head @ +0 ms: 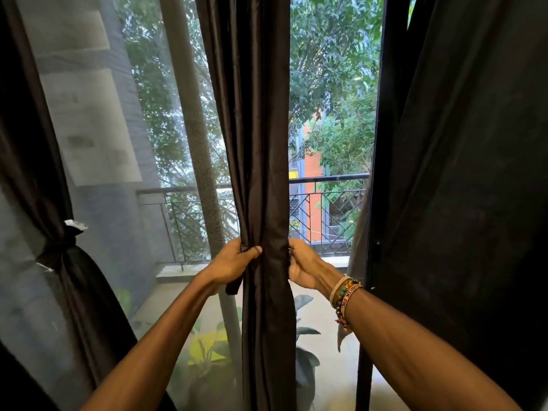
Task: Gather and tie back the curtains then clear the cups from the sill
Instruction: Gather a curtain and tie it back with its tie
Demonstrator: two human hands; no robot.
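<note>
At the lower left of the frame the left curtain (pixel 86 292) hangs tied, cinched into a narrow waist by a dark tie (pixel 60 250) with a white tag (pixel 75 224) poking out above it. The cloth is dark brown, thin and faintly glossy, and falls in soft lengthwise folds.

Just left of centre, the left hand (pixel 232 262) grips the middle curtain (pixel 261 143). Its fingers are curled round the bundle's left side and the thumb is pressed on the front. A short dark strip (pixel 234 287) dangles below the palm; it is probably the tie-back, though I cannot tell where it is attached.

The middle curtain runs top to bottom through the centre as a gathered column. It looks light, limp and somewhat slippery, so it should bunch easily but spread again if released. The best hold is probably at this waist height, squeezing all the pleats together.

The right hand (pixel 302 264) clamps the bundle's right edge, its fingers wrapped behind the cloth. Beaded and woven bracelets (pixel 345 295) sit on the wrist.

The right curtain (pixel 474 173) fills the right of the frame, loose, matte and untied.

Beyond the glass are a metal railing (pixel 329 179) and leafy plants (pixel 207 348). No cups or sill are in view.
</note>
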